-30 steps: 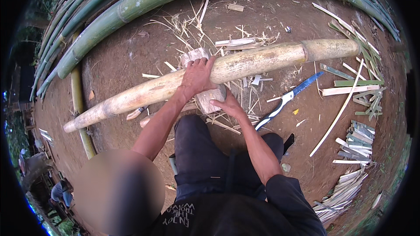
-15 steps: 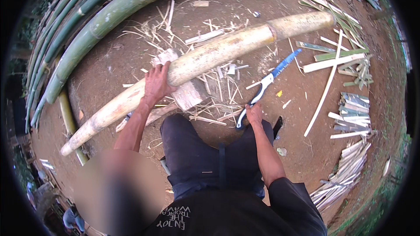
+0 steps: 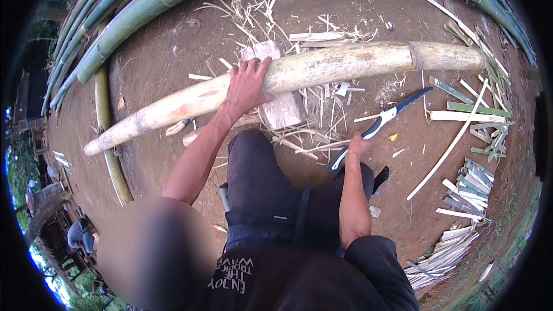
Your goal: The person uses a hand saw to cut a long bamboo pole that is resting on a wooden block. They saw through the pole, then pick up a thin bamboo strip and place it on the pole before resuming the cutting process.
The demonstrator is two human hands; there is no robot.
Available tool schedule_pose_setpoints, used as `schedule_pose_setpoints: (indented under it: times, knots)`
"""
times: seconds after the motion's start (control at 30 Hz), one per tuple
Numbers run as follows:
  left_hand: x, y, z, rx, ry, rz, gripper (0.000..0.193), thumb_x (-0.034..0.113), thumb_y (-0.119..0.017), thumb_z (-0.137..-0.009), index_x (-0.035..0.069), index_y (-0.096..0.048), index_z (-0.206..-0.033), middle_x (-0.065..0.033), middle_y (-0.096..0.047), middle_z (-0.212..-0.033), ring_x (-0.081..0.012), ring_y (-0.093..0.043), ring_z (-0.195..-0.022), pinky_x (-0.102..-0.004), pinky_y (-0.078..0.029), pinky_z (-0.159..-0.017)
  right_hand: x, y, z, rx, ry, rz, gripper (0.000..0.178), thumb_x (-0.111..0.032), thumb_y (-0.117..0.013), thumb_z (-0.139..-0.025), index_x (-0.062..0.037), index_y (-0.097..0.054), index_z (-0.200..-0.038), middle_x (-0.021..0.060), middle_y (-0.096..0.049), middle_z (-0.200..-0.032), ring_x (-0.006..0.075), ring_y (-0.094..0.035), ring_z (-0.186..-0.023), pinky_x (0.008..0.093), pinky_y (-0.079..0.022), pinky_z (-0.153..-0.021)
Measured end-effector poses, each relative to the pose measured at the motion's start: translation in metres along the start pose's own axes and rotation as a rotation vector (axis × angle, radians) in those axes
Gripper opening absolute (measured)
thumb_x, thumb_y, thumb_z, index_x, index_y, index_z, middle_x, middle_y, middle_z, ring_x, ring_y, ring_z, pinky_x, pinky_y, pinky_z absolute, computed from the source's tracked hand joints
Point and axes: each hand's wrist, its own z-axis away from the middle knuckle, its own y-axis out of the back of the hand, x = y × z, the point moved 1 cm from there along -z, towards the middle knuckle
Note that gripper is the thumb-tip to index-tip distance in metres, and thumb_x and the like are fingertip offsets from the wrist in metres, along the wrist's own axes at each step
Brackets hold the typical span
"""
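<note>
Saw handle (image 3: 345,158) half hidden under right hand (image 3: 358,147) curled round it, left hand (image 3: 246,87) spread flat on pale bamboo pole (image 3: 322,72) over wooden block (image 3: 282,108).

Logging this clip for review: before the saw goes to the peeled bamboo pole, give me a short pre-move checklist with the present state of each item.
1. Left hand steadies the peeled bamboo pole: ok, palm lies flat on top of it.
2. Pole is propped: ok, it crosses a wooden block beside that hand.
3. Right hand has the hand saw: ok, fingers are on the dark handle end.
4. Saw is lifted off the ground: cannot tell; its blue blade points up and to the right, short of the pole.
5. Left hand is away from the blade: ok, the saw lies well to its right.
6. Ground around the pole is tidy: not ok, bamboo strips and shavings are scattered about.
</note>
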Motion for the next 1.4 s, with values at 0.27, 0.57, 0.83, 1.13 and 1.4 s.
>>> schedule_pose_setpoints:
  times: [0.27, 0.57, 0.83, 1.13, 1.4]
  knots:
    - [-0.018, -0.004, 0.017, 0.112, -0.042, 0.013, 0.109, 0.041, -0.09, -0.061, 0.011, -0.034, -0.15, -0.0196, -0.046, -0.138, -0.0379, -0.041, -0.134, -0.0555, -0.032, -0.113, -0.054, -0.015, 0.109, -0.275, -0.118, -0.645, 0.028, -0.001, -0.061, -0.089, -0.0052, -0.046, -0.112, 0.0071, -0.053, -0.087, 0.017, -0.055, -0.058, 0.0346, -0.054, -0.047]
    - [-0.018, -0.047, 0.104, 0.479, 0.148, 0.211, 0.079, 0.023, -0.079, -0.081, 0.01, -0.039, -0.147, -0.0169, -0.035, -0.151, -0.0385, -0.027, -0.145, -0.0562, -0.022, -0.119, -0.082, -0.039, 0.123, -0.356, -0.087, -0.524, 0.051, -0.003, -0.062, -0.092, -0.006, -0.038, -0.137, 0.0126, -0.046, -0.133, 0.0268, -0.061, -0.11, 0.0451, -0.055, -0.084]
    - [-0.008, -0.066, 0.126, 0.611, 0.362, 0.278, 0.06, 0.011, -0.073, -0.083, 0.007, -0.048, -0.137, -0.0189, -0.038, -0.145, -0.0405, -0.031, -0.141, -0.0565, -0.025, -0.114, -0.096, -0.038, 0.147, -0.198, -0.056, -0.548, 0.057, -0.007, -0.058, -0.096, -0.0045, -0.031, -0.146, 0.0175, -0.044, -0.138, 0.0283, -0.056, -0.119, 0.0446, -0.054, -0.091]
    - [-0.106, -0.145, 0.157, 0.019, 0.435, 0.264, 0.048, 0.006, -0.065, -0.082, 0.01, -0.058, -0.13, -0.0127, -0.051, -0.137, -0.0346, -0.045, -0.131, -0.0504, -0.036, -0.109, -0.087, -0.016, 0.173, -0.118, 0.116, -0.527, 0.062, -0.005, -0.057, -0.097, -0.0021, -0.024, -0.15, 0.0211, -0.053, -0.13, 0.0292, -0.063, -0.113, 0.0431, -0.056, -0.093]
    - [-0.14, -0.167, 0.17, -0.162, 0.357, -0.065, 0.052, 0.005, -0.056, -0.087, 0.016, -0.054, -0.138, -0.0065, -0.049, -0.143, -0.0331, -0.042, -0.136, -0.0542, -0.032, -0.113, -0.1, -0.004, 0.167, -0.104, 0.11, -0.611, 0.048, -0.003, -0.053, -0.098, 0.0039, -0.031, -0.14, 0.0225, -0.051, -0.133, 0.0322, -0.064, -0.113, 0.0438, -0.059, -0.091]
